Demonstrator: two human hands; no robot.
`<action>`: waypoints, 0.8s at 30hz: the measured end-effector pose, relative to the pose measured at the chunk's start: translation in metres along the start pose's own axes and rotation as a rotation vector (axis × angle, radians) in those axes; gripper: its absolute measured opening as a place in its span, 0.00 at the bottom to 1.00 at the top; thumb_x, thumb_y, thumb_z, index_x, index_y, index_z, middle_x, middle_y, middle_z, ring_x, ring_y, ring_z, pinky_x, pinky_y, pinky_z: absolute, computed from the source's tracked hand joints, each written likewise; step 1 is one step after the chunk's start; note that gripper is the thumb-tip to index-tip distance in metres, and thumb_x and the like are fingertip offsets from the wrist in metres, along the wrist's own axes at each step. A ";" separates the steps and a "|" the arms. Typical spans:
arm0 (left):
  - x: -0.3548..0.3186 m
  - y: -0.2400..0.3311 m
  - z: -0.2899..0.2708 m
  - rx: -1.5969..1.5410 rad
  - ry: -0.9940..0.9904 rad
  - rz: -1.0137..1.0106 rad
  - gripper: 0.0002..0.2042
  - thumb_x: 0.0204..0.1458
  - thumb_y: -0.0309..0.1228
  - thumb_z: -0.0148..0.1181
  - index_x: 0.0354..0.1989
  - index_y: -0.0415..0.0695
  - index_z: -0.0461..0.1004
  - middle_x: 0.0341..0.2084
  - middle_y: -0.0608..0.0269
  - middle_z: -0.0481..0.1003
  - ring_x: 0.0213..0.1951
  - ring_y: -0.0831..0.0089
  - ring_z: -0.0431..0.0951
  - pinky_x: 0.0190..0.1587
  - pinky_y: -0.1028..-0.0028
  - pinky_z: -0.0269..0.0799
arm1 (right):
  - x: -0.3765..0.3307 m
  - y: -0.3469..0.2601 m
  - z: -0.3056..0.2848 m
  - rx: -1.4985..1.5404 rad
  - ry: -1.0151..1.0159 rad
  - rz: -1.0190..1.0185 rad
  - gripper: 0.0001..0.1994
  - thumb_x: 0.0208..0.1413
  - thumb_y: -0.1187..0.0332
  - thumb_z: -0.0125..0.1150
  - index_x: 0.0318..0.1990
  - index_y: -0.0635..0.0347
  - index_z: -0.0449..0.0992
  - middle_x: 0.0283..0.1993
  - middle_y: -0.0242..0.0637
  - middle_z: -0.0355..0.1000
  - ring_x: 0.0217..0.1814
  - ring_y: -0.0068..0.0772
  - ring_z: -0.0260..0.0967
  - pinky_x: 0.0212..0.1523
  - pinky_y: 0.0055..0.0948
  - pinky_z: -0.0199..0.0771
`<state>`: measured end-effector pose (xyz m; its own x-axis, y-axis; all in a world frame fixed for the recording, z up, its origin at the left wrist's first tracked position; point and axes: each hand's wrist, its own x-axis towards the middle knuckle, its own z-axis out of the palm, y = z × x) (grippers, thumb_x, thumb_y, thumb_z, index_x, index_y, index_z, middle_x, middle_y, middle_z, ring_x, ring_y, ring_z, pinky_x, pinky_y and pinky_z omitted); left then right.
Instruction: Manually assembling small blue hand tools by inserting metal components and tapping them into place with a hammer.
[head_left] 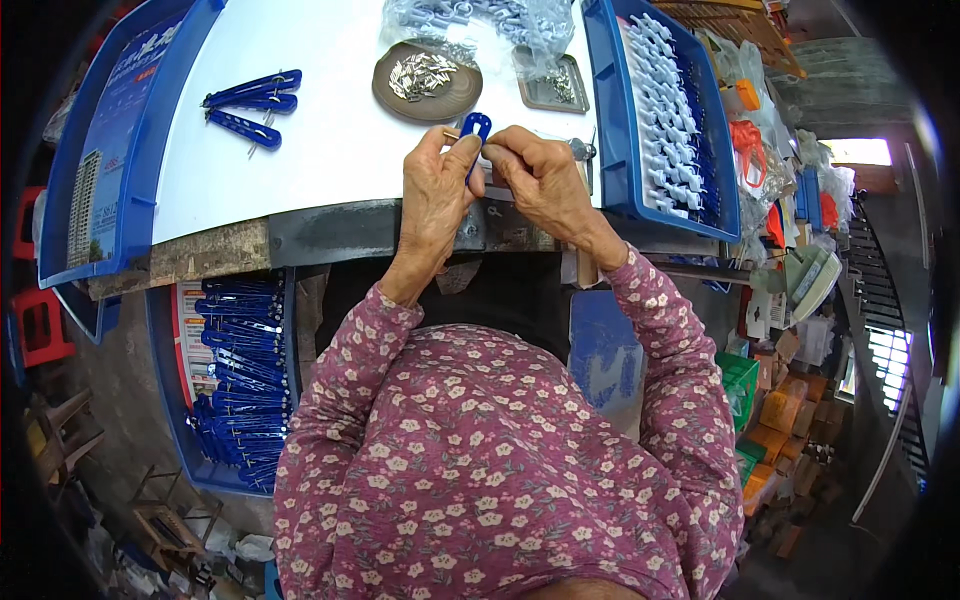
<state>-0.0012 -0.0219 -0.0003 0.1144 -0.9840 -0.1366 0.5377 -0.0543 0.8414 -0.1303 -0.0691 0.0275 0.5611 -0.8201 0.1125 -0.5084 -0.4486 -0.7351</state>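
White table [330, 150] fills the upper middle, its near edge dark and worn. Large blue tray [100, 150] lies along its left side. A second blue bin [612, 110] on the right holds rows of white-and-blue plastic parts [668, 110]. Below the table's left end, another blue bin [165, 400] is stacked with finished blue pieces [238, 380].

Mid-size stuff: three blue handles [250, 105] lying loose on the table, upper left. A brown round dish [427, 82] holds small metal pins [422, 75]. A clear plastic bag [480, 20] of parts sits behind it, a small square metal tray [552, 85] just beside it.

Left hand [435, 195] and right hand [545, 185] meet at the near table edge, touching. Left fingers are closed around a small blue plastic piece [475, 128]; only its rounded top with a slot shows above the thumb. Right fingers [510, 150] are pinched together against the piece's side; can't tell whether they hold a pin, too small and hidden.

Handling judgement: the blue plastic piece looks light, stiff, smooth moulded plastic, a bit slippery. Best held across its flat sides low on the body, leaving the top end free. Pins would be tiny and easy to drop; pinch by fingertips.
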 end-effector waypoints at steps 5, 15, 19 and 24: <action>0.001 -0.001 0.000 0.003 0.001 -0.010 0.09 0.55 0.33 0.50 0.30 0.40 0.65 0.10 0.73 0.63 0.10 0.89 0.57 0.09 0.87 0.48 | 0.000 0.003 0.001 0.010 0.000 0.014 0.06 0.54 0.75 0.50 0.33 0.69 0.72 0.21 0.32 0.68 0.25 0.16 0.66 0.26 0.19 0.70; -0.001 -0.003 -0.003 -0.057 -0.040 -0.001 0.10 0.55 0.34 0.50 0.33 0.40 0.64 0.11 0.72 0.63 0.10 0.89 0.56 0.10 0.87 0.46 | -0.001 0.003 0.002 0.027 -0.016 -0.007 0.06 0.54 0.75 0.50 0.34 0.69 0.72 0.21 0.33 0.68 0.24 0.16 0.65 0.25 0.19 0.68; -0.006 -0.002 -0.012 -0.160 -0.122 -0.073 0.10 0.55 0.33 0.49 0.37 0.39 0.63 0.14 0.69 0.66 0.13 0.88 0.59 0.12 0.88 0.50 | -0.002 -0.004 0.000 0.052 -0.049 0.007 0.07 0.55 0.73 0.49 0.33 0.68 0.72 0.20 0.31 0.66 0.23 0.15 0.63 0.23 0.19 0.64; -0.015 0.004 -0.016 -0.175 -0.193 -0.124 0.09 0.56 0.31 0.46 0.40 0.39 0.61 0.19 0.65 0.68 0.17 0.86 0.63 0.15 0.89 0.57 | -0.002 0.003 -0.003 0.148 -0.134 -0.006 0.08 0.56 0.71 0.48 0.32 0.67 0.72 0.18 0.28 0.64 0.21 0.15 0.58 0.22 0.17 0.60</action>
<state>0.0123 -0.0043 -0.0032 -0.1132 -0.9867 -0.1170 0.6759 -0.1628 0.7188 -0.1351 -0.0701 0.0270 0.6504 -0.7588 0.0343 -0.4088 -0.3877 -0.8262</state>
